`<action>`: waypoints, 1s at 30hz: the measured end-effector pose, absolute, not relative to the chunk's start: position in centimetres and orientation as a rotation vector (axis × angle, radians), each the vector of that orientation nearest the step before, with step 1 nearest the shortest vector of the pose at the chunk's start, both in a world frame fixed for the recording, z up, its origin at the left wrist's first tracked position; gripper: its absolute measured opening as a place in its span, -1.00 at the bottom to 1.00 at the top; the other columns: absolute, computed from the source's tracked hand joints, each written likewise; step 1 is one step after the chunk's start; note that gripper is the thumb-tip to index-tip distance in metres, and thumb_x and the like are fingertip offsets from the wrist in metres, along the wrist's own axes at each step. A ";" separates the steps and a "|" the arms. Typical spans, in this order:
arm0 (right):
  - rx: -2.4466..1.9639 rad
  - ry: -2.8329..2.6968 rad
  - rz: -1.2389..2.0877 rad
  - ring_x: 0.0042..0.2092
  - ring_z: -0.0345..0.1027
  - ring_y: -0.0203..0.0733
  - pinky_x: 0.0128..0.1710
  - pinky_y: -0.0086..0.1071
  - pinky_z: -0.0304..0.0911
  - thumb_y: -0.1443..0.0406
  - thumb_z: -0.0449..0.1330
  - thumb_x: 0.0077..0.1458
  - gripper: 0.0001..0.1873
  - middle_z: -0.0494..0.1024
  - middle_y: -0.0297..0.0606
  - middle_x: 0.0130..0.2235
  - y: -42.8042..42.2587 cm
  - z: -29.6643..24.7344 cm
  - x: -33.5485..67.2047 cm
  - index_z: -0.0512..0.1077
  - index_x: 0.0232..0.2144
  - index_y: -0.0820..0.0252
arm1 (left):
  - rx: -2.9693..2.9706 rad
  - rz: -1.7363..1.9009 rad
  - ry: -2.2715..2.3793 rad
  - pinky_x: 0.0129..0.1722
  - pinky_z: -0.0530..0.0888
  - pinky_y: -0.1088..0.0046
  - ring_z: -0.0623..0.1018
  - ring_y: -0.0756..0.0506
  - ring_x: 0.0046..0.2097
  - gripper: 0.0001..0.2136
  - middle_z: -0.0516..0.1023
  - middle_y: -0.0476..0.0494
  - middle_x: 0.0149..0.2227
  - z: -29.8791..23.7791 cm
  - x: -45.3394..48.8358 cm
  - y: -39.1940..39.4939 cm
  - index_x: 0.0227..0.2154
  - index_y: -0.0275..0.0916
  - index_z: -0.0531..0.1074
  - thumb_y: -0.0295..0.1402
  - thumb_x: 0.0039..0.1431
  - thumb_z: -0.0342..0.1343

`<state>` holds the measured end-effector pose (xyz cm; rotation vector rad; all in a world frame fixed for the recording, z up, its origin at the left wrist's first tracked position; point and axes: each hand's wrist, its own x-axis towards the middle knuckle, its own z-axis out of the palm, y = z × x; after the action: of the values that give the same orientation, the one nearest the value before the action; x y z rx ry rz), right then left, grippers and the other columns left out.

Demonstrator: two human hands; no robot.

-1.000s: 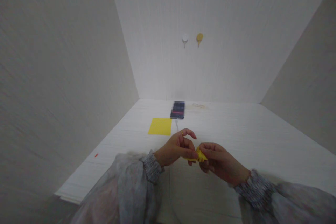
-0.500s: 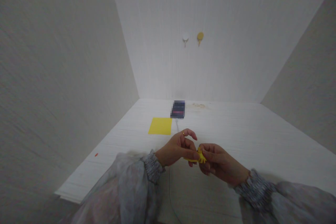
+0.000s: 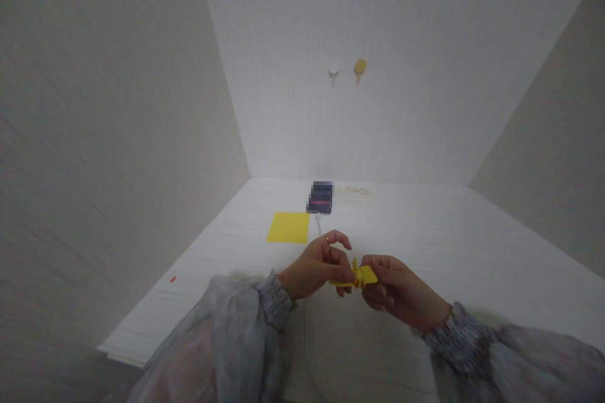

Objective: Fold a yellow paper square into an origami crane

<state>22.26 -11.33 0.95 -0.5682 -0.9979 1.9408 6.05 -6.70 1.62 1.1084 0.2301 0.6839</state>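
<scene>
Between my hands, above the white table, is a small folded yellow paper piece with several creased points. My left hand pinches its left end between thumb and fingers, while the index finger, with a ring on it, arches free above. My right hand grips the right edge of the folded paper with thumb and fingertips. Part of the paper is hidden behind my left thumb. Flat on the table, beyond my left hand, lies a square yellow sheet of paper.
A phone with a blurred screen lies near the back wall, and a pale cable runs from it toward me. A small red bit is at the left. One white hook and one gold hook are on the wall.
My right fingers have shifted slightly up and right along the folded paper. More of its right side now shows, with a flat flap and an upright point.
</scene>
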 end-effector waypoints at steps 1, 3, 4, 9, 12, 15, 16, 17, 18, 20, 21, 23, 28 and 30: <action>-0.566 -0.996 1.941 -0.70 -0.05 -0.50 -0.66 -0.52 -0.04 0.19 0.09 -0.02 -0.72 0.17 -0.47 -0.70 -11.3 0.9 22.3 0.25 -0.63 0.27 | 1.105 0.690 0.227 -0.74 0.36 0.65 0.43 0.03 -0.65 -0.64 0.43 0.06 -0.64 1.6 6.0 -6.7 -0.35 -0.26 0.14 -0.54 -0.21 0.18; -0.579 -0.991 1.931 -0.70 -0.05 -0.49 -0.67 -0.51 -0.04 0.18 0.09 -0.02 -0.73 0.18 -0.46 -0.69 -11.2 0.8 22.4 0.26 -0.61 0.26 | 1.099 0.714 0.222 -0.74 0.36 0.65 0.42 0.04 -0.65 -0.65 0.43 0.07 -0.64 1.5 5.9 -6.5 -0.35 -0.26 0.14 -0.54 -0.19 0.17; -0.592 -0.990 1.927 -0.70 -0.04 -0.49 -0.67 -0.51 -0.04 0.19 0.09 -0.03 -0.74 0.19 -0.46 -0.69 -11.1 0.8 22.5 0.26 -0.61 0.26 | 1.099 0.727 0.222 -0.74 0.36 0.65 0.42 0.04 -0.65 -0.66 0.42 0.07 -0.64 1.5 5.8 -6.5 -0.34 -0.26 0.14 -0.54 -0.19 0.16; -0.582 -0.989 1.916 -0.71 -0.11 -0.51 -0.69 -0.54 -0.12 0.22 0.11 -0.03 -0.75 0.15 -0.48 -0.70 -11.0 1.0 22.7 0.23 -0.63 0.25 | 1.125 0.732 0.236 -0.73 0.35 0.65 0.42 0.04 -0.65 -0.66 0.42 0.07 -0.64 1.3 5.8 -6.4 -0.34 -0.25 0.14 -0.54 -0.18 0.16; -0.553 -0.978 1.904 -0.72 -0.16 -0.52 -0.71 -0.55 -0.14 0.20 0.13 -0.05 -0.75 0.09 -0.51 -0.72 -11.1 1.1 22.6 0.24 -0.62 0.24 | 1.127 0.723 0.247 -0.73 0.35 0.66 0.42 0.05 -0.64 -0.66 0.41 0.08 -0.64 1.4 5.9 -6.5 -0.34 -0.25 0.13 -0.54 -0.18 0.15; -0.581 -0.978 1.894 -0.72 -0.13 -0.51 -0.70 -0.54 -0.11 0.19 0.13 -0.06 -0.75 0.10 -0.51 -0.72 -11.1 1.1 22.5 0.26 -0.62 0.23 | 1.125 0.726 0.256 -0.73 0.33 0.68 0.42 0.05 -0.64 -0.65 0.39 0.08 -0.64 1.5 5.8 -6.5 -0.33 -0.25 0.13 -0.53 -0.18 0.15; -0.605 -0.981 1.874 -0.72 -0.10 -0.50 -0.69 -0.53 -0.07 0.18 0.12 -0.06 -0.76 0.13 -0.50 -0.71 -11.0 1.0 22.5 0.27 -0.61 0.23 | 1.123 0.733 0.259 -0.74 0.32 0.69 0.42 0.04 -0.64 -0.65 0.38 0.09 -0.65 1.5 5.8 -6.5 -0.33 -0.25 0.13 -0.53 -0.18 0.15; -0.638 -0.987 1.841 -0.71 -0.06 -0.49 -0.68 -0.52 -0.03 0.17 0.11 -0.05 -0.75 0.17 -0.48 -0.70 -10.9 1.0 22.6 0.28 -0.60 0.23 | 1.121 0.744 0.265 -0.74 0.32 0.69 0.42 0.04 -0.64 -0.65 0.38 0.09 -0.65 1.5 5.8 -6.5 -0.33 -0.25 0.13 -0.53 -0.18 0.15; -0.674 -1.001 1.790 -0.70 -0.01 -0.47 -0.66 -0.50 0.01 0.16 0.09 -0.04 -0.75 0.22 -0.45 -0.68 -10.8 0.9 22.7 0.29 -0.57 0.23 | 1.116 0.760 0.275 -0.74 0.31 0.69 0.42 0.04 -0.64 -0.65 0.38 0.09 -0.65 1.6 5.8 -6.5 -0.33 -0.25 0.13 -0.53 -0.19 0.16; -0.768 -1.075 1.612 -0.66 0.08 -0.42 -0.61 -0.46 0.08 0.14 0.03 0.00 -0.74 0.30 -0.39 -0.63 -10.5 0.9 23.1 0.31 -0.49 0.23 | 1.100 0.804 0.305 -0.72 0.31 0.68 0.41 0.05 -0.65 -0.65 0.38 0.09 -0.66 1.6 5.8 -6.4 -0.33 -0.26 0.14 -0.52 -0.19 0.16; -0.825 -1.143 1.476 -0.63 0.13 -0.40 -0.59 -0.44 0.11 0.14 0.02 0.01 -0.75 0.33 -0.36 -0.59 -10.4 0.9 23.3 0.32 -0.44 0.22 | 1.091 0.826 0.325 -0.71 0.32 0.67 0.41 0.06 -0.64 -0.66 0.38 0.09 -0.66 1.7 5.9 -6.4 -0.33 -0.26 0.15 -0.51 -0.18 0.16; -0.962 -1.345 1.097 -0.53 0.20 -0.34 -0.50 -0.41 0.17 0.18 0.04 0.01 -0.79 0.37 -0.30 -0.49 -10.1 0.9 23.8 0.31 -0.35 0.21 | 1.082 0.869 0.375 -0.66 0.34 0.64 0.42 0.06 -0.62 -0.67 0.39 0.08 -0.65 1.7 6.1 -6.4 -0.33 -0.27 0.15 -0.49 -0.16 0.16; -1.095 -1.871 0.092 -0.34 0.25 -0.24 -0.30 -0.31 0.20 0.33 0.07 -0.02 -0.72 0.38 -0.19 -0.31 -9.8 1.0 24.7 0.29 -0.18 0.18 | 1.139 0.896 0.498 -0.56 0.35 0.56 0.44 0.04 -0.58 -0.67 0.43 0.02 -0.61 1.6 6.6 -6.6 -0.32 -0.31 0.18 -0.45 -0.16 0.17; -1.076 -1.960 -0.154 -0.32 0.27 -0.22 -0.32 -0.31 0.21 0.36 0.05 0.00 -0.74 0.40 -0.17 -0.31 -9.7 1.1 25.0 0.32 -0.19 0.18 | 1.152 0.861 0.515 -0.55 0.34 0.55 0.45 0.03 -0.57 -0.66 0.43 0.02 -0.61 1.6 6.7 -6.7 -0.31 -0.32 0.21 -0.43 -0.18 0.18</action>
<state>24.95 -9.71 1.05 -1.0765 -1.9597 -0.1541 6.74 -6.72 1.60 1.1524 0.5146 0.8610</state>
